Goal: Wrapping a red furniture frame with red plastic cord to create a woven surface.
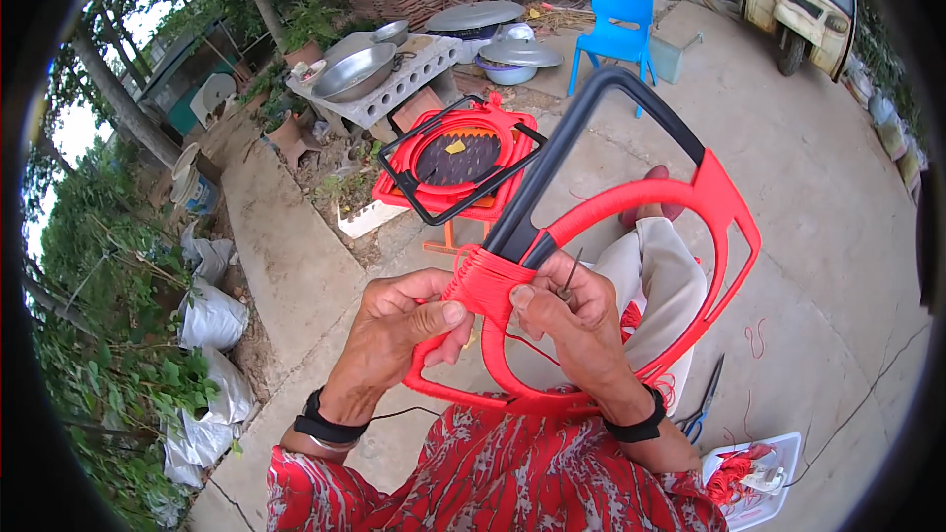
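Note:
A black frame partly wrapped in red cord [717,199], with a rounded hoop and an open black end, is held up tilted in front of me. My left hand [406,323] is closed on its left side, thumb beside a thick band of tightly wound red cord [488,281]. On the other side of that band, my right hand [579,313] is closed, its thumb pressed against the windings. A thin, dark, needle-like tool [571,274] sticks up from the right fingers. A loose strand of red cord runs below the right hand.
Ahead, a similar red and black frame [519,150] lies on a small red stand. At lower right are scissors [704,404] and a white tray [785,461] with red cord. A blue chair [621,30] stands beyond; white sacks [212,315] line the left.

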Available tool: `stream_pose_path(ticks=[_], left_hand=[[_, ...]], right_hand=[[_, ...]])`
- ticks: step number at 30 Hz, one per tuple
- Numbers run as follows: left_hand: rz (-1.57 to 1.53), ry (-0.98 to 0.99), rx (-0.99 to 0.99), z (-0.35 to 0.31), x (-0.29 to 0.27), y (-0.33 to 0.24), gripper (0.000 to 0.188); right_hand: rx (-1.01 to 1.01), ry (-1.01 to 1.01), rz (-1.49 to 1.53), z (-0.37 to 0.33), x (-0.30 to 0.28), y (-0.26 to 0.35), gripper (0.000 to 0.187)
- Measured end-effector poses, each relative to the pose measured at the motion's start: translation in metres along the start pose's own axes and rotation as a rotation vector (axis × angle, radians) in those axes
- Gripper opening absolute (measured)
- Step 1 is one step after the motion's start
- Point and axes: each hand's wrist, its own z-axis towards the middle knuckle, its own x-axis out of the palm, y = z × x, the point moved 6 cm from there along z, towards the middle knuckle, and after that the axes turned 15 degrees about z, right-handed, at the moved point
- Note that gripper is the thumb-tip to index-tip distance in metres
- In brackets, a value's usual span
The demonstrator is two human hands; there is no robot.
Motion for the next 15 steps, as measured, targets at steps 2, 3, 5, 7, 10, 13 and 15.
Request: stream_pose_path(ticks=[2,3,5,7,10,13,15], left_hand=[[0.075,0.031,-0.003,0.003,0.001,0.005,0.021],[0.064,0.036,0.001,0.004,0.002,0.006,0.021],[0.072,0.047,-0.05,0.007,0.004,0.011,0.02],[0.089,0.054,-0.06,0.01,0.009,0.006,0.02],[0.136,0.089,-0.042,0.021,0.013,0.002,0.021],[0.224,0.055,0.068,0.029,0.016,-0.001,0.026],[0.279,0.006,0.149,0.036,0.018,-0.006,0.029]], right_hand=[[-0.024,-0.053,-0.011,-0.004,-0.004,-0.003,0.009],[-0.023,-0.055,-0.023,-0.005,-0.005,-0.005,0.009],[-0.018,-0.083,-0.007,-0.007,-0.009,-0.01,0.009],[0.021,-0.095,0.004,-0.01,-0.01,-0.008,0.021],[0.011,-0.135,0.051,-0.008,-0.018,-0.002,0.018],[-0.04,-0.156,-0.018,-0.006,-0.019,0.002,0.017],[-0.118,-0.222,0.041,-0.005,-0.025,0.004,0.015]])
